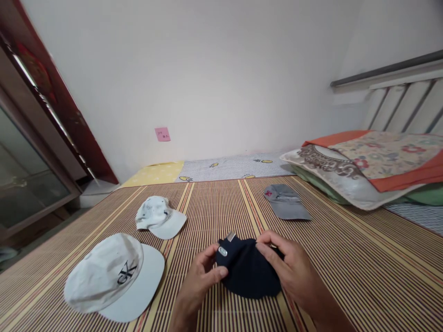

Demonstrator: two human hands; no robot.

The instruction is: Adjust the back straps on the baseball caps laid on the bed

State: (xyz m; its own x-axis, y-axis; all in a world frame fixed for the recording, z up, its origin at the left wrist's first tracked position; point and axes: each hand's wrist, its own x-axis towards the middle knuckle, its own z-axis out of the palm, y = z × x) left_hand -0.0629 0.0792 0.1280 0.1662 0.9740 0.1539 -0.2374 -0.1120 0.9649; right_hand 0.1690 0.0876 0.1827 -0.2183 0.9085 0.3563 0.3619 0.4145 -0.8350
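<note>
A dark navy cap (251, 274) is held between my two hands, low over the striped mat. My left hand (204, 272) grips its left edge, thumb on the near side, beside a small silver oval piece and a light tag. At the cap's upper right edge, my right hand (289, 265) pinches the fabric between thumb and fingers. To the left lies a large white cap (104, 272) with black letters on its front. Behind that one is a smaller white cap (159, 216) with dark marks. A grey cap (287, 202) with a red mark rests farther back on the right.
The striped mat (221, 203) covers the bed, with a checked sheet (231, 165) and yellow cloth (155, 173) along the wall. Pillows (325, 170) and an orange-edged floral cloth (387, 152) are stacked at right. A pink note (162, 134) is on the wall.
</note>
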